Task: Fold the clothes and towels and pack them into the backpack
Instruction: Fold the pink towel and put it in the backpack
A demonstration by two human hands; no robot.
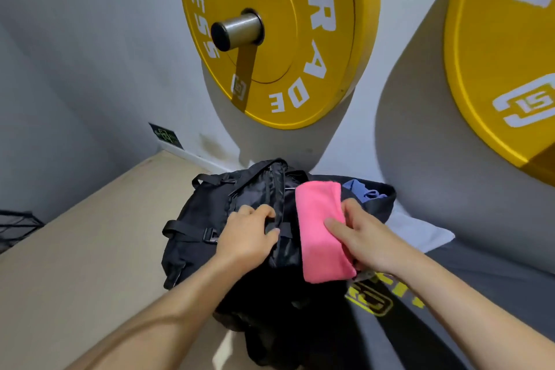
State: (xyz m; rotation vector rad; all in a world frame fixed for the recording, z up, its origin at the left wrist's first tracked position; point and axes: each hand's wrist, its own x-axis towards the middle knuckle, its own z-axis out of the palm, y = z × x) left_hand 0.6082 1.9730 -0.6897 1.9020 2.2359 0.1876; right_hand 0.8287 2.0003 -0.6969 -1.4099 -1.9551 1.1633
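Note:
A black backpack (pixel 198 219) lies on the floor against the wall with its top opening spread. My left hand (pixel 249 234) grips the near edge of that opening, fingers curled over the rim. A folded pink towel (pixel 319 228) stands in the opening, and my right hand (pixel 360 237) holds its right side, thumb on the front and fingers behind. A blue garment (pixel 365 189) shows inside the bag behind the towel.
Two yellow weight plates (pixel 276 36) (pixel 504 48) hang on the white wall above the bag. A white cloth (pixel 420 231) lies to the right on a dark grey mat (pixel 486 273) with a yellow logo. Beige floor (pixel 90 249) stretches left; a black wire rack (pixel 15 228) sits at the left edge.

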